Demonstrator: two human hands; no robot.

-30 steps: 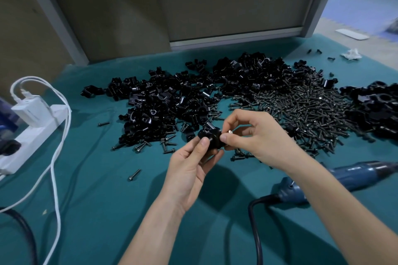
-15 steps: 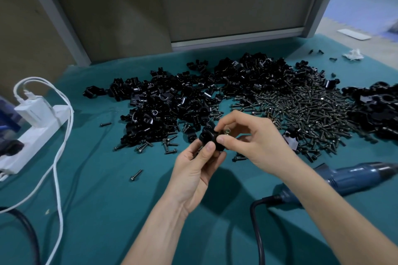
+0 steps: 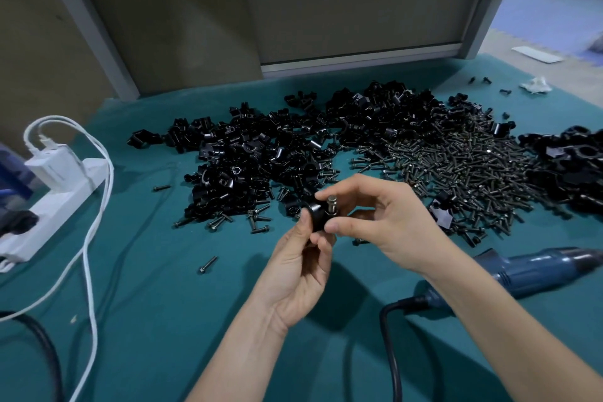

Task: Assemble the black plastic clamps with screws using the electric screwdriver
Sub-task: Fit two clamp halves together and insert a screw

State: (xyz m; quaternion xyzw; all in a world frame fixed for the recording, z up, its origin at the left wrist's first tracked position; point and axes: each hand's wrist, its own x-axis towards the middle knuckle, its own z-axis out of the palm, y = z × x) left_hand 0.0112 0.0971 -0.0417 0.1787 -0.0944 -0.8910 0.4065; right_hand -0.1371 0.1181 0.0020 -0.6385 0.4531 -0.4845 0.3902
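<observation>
My left hand grips a black plastic clamp from below, above the teal table. My right hand pinches a silver-headed screw that sticks out of the clamp's top. The blue electric screwdriver lies on the table at the right, partly behind my right forearm, with its black cord trailing toward me. A heap of loose black clamp parts and a heap of dark screws spread across the table beyond my hands.
A white power strip with a charger and white cables sits at the left edge. Another pile of black clamps lies far right. Stray screws dot the teal cloth. Grey partition panels stand behind the table.
My right hand has pushed the screw further into the clamp, and its head now stands upright on top. My left hand turned the clamp slightly. The screwdriver has not moved.
</observation>
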